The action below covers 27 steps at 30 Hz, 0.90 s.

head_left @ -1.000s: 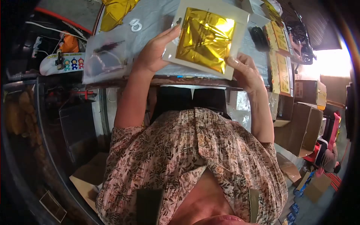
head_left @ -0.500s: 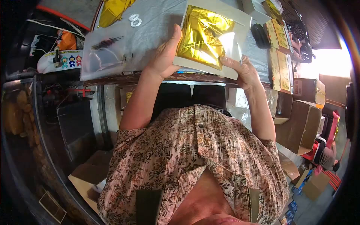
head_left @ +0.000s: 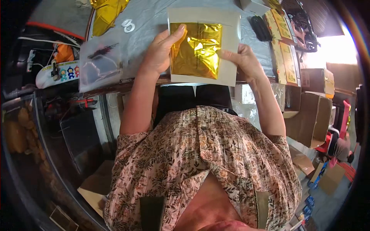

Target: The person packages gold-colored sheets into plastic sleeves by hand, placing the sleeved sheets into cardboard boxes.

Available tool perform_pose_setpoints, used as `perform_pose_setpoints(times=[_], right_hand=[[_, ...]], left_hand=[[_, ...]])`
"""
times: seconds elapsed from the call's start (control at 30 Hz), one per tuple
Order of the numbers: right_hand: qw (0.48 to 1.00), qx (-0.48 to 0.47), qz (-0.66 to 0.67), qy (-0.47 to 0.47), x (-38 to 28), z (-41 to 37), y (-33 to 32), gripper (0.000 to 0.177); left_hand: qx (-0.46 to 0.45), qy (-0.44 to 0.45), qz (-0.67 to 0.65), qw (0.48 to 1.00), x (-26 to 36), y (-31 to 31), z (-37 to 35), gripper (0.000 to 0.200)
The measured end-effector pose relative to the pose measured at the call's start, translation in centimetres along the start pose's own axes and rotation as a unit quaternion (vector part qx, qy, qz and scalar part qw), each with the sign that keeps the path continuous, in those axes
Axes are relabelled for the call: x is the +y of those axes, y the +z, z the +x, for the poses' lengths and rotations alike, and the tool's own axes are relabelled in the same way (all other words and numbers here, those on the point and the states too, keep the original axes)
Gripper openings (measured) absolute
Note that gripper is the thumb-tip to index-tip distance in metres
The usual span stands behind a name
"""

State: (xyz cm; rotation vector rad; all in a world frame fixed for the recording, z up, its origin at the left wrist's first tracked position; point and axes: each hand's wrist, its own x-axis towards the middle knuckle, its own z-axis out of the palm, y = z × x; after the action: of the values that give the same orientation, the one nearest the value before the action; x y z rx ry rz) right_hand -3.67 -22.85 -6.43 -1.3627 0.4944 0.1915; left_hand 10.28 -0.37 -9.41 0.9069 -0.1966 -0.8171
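A folded gold foil sheet lies against a pale grey card, with clear plastic catching light around it. My left hand grips the left side, its thumb over the foil's upper left corner. On the right side, my right hand holds the card, with its thumb pressed on the foil's right edge and its other fingers partly behind. Both hands keep the card above the near edge of the table.
Clear plastic bags lie at the table's left, below white rings and a gold foil piece. A black object and patterned boxes are at the right. Cardboard boxes stand beside the table.
The card and foil have moved left and slightly down and turned nearly straight. My left thumb now lies over the foil. The whole view has shifted a little.
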Motion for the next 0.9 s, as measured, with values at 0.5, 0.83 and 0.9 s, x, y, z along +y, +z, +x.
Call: perform_pose_setpoints(times=[0.5,0.83,0.9], right_hand=[[0.998,-0.058,0.006,-0.033,0.4,0.6,-0.8,0.034],[0.993,-0.029,0.079,-0.085,-1.5,2.0,0.1,0.038],[0.988,-0.06,0.085,-0.111,-1.4,2.5,-0.1,0.035]], left_hand=[[0.072,0.047,-0.085,0.993,-1.0,-0.3,-0.9,0.036],[0.078,-0.023,-0.035,0.996,-1.0,-1.3,-2.1,0.036],[0.039,-0.025,-0.045,0.998,-1.3,-1.6,-2.3,0.038]])
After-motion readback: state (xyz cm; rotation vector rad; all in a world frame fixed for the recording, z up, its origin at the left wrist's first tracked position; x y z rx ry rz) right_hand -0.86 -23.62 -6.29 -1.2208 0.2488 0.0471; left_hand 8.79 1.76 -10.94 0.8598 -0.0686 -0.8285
